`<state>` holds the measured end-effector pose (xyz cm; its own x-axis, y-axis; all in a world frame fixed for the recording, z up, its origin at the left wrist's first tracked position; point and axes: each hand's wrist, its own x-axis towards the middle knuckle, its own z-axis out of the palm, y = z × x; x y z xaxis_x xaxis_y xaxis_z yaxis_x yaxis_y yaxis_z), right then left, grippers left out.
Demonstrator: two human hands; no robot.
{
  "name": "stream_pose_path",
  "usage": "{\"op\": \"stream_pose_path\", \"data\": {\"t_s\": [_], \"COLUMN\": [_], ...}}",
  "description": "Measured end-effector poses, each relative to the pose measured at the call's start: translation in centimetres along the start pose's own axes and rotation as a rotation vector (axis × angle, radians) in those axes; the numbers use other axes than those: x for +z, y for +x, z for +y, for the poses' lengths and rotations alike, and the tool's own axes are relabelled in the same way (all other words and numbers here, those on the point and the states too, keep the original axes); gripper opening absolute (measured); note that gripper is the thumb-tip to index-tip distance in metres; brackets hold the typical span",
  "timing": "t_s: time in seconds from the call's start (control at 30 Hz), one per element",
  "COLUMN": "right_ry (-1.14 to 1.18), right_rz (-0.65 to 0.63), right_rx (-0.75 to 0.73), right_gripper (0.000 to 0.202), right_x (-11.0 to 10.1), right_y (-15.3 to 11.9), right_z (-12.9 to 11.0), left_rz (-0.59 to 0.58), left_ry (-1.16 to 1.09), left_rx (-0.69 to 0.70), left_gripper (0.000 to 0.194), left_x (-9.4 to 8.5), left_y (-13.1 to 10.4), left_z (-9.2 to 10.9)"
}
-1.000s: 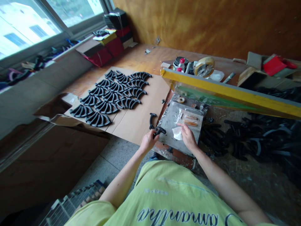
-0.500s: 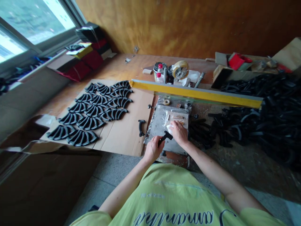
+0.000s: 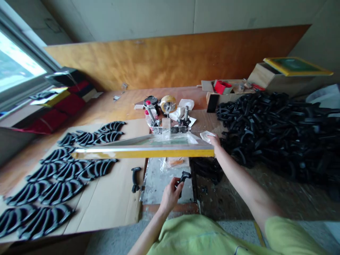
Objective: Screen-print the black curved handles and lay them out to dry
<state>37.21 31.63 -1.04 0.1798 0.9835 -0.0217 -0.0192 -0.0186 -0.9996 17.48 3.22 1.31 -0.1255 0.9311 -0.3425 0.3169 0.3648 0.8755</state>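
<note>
My left hand (image 3: 171,194) is closed around a black plastic handle (image 3: 185,175), holding it upright above the grey metal plate (image 3: 155,177). Its curved head points up and to the right. Farther off, my right hand (image 3: 215,142) has its fingers pinched on a crumpled white cloth or tissue (image 3: 206,135), beside the right end of the yellow-edged screen frame (image 3: 148,153). Whether it touches the frame I cannot tell. That frame is raised above the plate, joined to a metal clamp (image 3: 170,129) behind it. Another black handle (image 3: 135,179) lies on the cardboard just left of the plate.
Rows of black handles (image 3: 63,189) cover the cardboard sheet (image 3: 106,198) on the left. A large heap of black handles (image 3: 255,131) fills the right side. Behind the clamp stand a tape roll (image 3: 168,103) and red-capped bottles (image 3: 148,103).
My right hand has moved with the white cloth from over the plate to the frame's right end. My left hand keeps its hold on the handle. The camera view has shifted.
</note>
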Motion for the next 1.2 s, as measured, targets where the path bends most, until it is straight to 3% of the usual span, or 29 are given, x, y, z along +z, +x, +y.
{"op": "stream_pose_path", "data": {"t_s": [0.1, 0.2, 0.3, 0.47, 0.6, 0.73, 0.83, 0.93, 1.07, 1.2], "right_ry": [-0.049, -0.469, -0.853, -1.062, -1.328, -1.321, -1.035, -0.692, -0.495, -0.627], "right_rz": [-0.105, -0.405, -0.519, -0.607, -0.603, -0.475, -0.425, -0.46, -0.634, -0.753], "right_rx": [0.037, -0.061, -0.134, -0.132, -0.269, -0.283, -0.394, -0.431, -0.368, -0.595], "right_gripper": [0.032, 0.038, 0.041, 0.041, 0.039, 0.019, 0.012, 0.017, 0.018, 0.027], "right_x": [3.4, 4.7, 1.8, -6.9, -10.2, -10.5, -8.8, -4.9, 2.1, 6.7], "right_y": [3.9, 6.7, 7.9, 5.0, 1.9, 0.0, -2.2, -5.9, -10.9, -12.9], "right_z": [-0.7, -1.1, -0.5, 2.1, 3.0, 0.4, -2.6, -4.2, -3.0, -0.8], "left_rz": [-0.036, -0.037, -0.015, -0.07, -0.107, -0.075, 0.003, 0.122, 0.249, 0.329], "left_ry": [-0.041, -0.057, -0.107, -0.346, -0.288, -0.229, -0.253, -0.306, -0.369, -0.406], "left_rx": [-0.013, -0.028, -0.05, -0.049, 0.01, 0.013, -0.004, -0.047, -0.095, -0.084], "left_gripper": [0.033, 0.035, 0.041, 0.062, 0.051, 0.039, 0.038, 0.042, 0.046, 0.048], "left_x": [2.2, 4.0, 5.5, 7.7, 7.2, 4.1, 0.5, -2.9, -6.5, -9.3], "left_y": [2.2, 5.2, 8.4, 11.6, 10.3, 6.9, 4.0, 1.2, -1.5, -2.7], "left_z": [0.7, 2.0, 4.2, 7.5, 7.0, 4.7, 3.2, 2.1, 0.5, -1.4]}}
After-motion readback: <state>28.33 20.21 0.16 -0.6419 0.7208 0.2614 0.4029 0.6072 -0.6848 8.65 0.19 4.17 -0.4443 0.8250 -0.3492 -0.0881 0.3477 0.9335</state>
